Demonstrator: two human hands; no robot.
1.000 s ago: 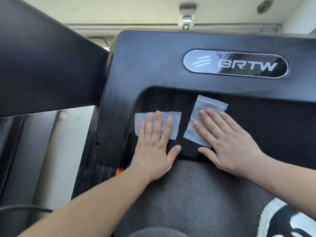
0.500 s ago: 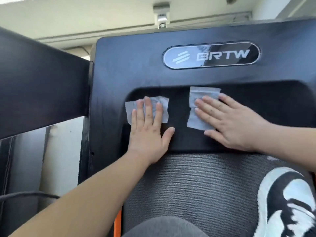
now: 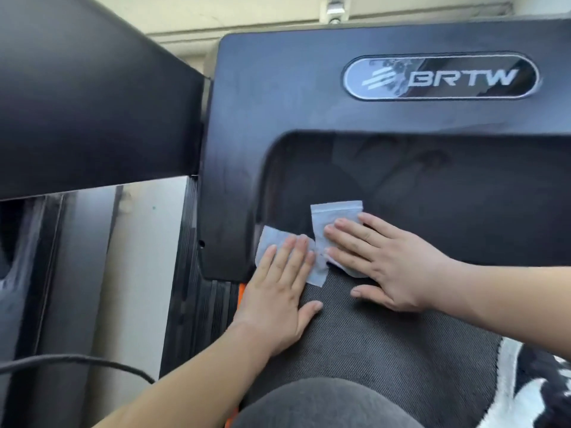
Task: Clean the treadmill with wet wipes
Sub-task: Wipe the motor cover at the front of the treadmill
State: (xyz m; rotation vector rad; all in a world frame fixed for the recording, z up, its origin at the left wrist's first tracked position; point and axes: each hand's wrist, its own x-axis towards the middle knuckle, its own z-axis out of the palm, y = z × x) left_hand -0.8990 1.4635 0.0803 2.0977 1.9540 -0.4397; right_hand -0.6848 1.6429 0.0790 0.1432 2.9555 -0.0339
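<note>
The black treadmill [image 3: 278, 118] fills the view, with a glossy BRTW badge [image 3: 441, 76] on its front cover and a grey textured belt [image 3: 370, 341] below. My left hand [image 3: 278, 291] lies flat with straight fingers on a pale wet wipe [image 3: 272, 239] at the cover's lower left edge. My right hand [image 3: 392, 261] presses flat on a second wet wipe [image 3: 333, 213] just to the right. The two wipes nearly touch, and both reach the seam where the cover meets the belt.
A black upright frame arm [image 3: 92, 118] rises at the left, with pale floor [image 3: 139, 257] and a black cable [image 3: 77, 359] beneath it. The ribbed side rail [image 3: 197, 304] runs beside the belt. A black-and-white shoe [image 3: 537, 384] sits at lower right and a grey knee [image 3: 324, 403] at bottom centre.
Both hands slid their wipes down the cover toward me, onto the belt's front edge, and came closer together. The view moved in and shifted left.
</note>
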